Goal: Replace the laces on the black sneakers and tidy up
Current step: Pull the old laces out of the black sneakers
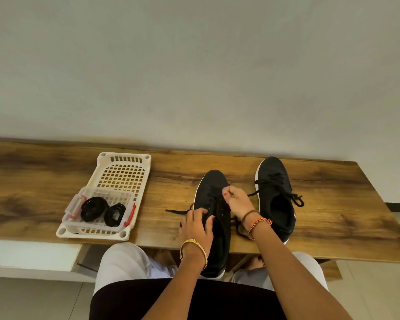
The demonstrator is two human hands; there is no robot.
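Plain grey-white wall behind; wood-grain tabletop [56, 181] below it, pale floor at the edges. I work the near black sneaker [214, 204], which lies toe to the wall, heel overhanging the table's front edge; its long axis runs straight away from me. Second black sneaker [276, 197] sits just beside it on the right, parallel, its lace still threaded and loosely tied.

Left hand [198, 227]: fingers curled over the sneaker's left side at the eyelets, bracing it; loose lace end [178, 211] trails left from under the fingertips. Right hand [237, 203]: fingertips pinch the lace at the upper eyelet rows, approx. at the shoe's centreline. Whether it has one strand or two, I cannot tell.

Judgement: old lace is being drawn out, row by row. The pull should run along the shoe's axis toward me, w/ left hand holding the shoe down. Right hand is nearer the working eyelets.

Replacement laces [102, 211], two black coils, sit in a clear lidless box [79, 224] w/ red clips, inside a cream plastic basket [125, 162], well left; left hand is nearer.

No brand or writing legible.
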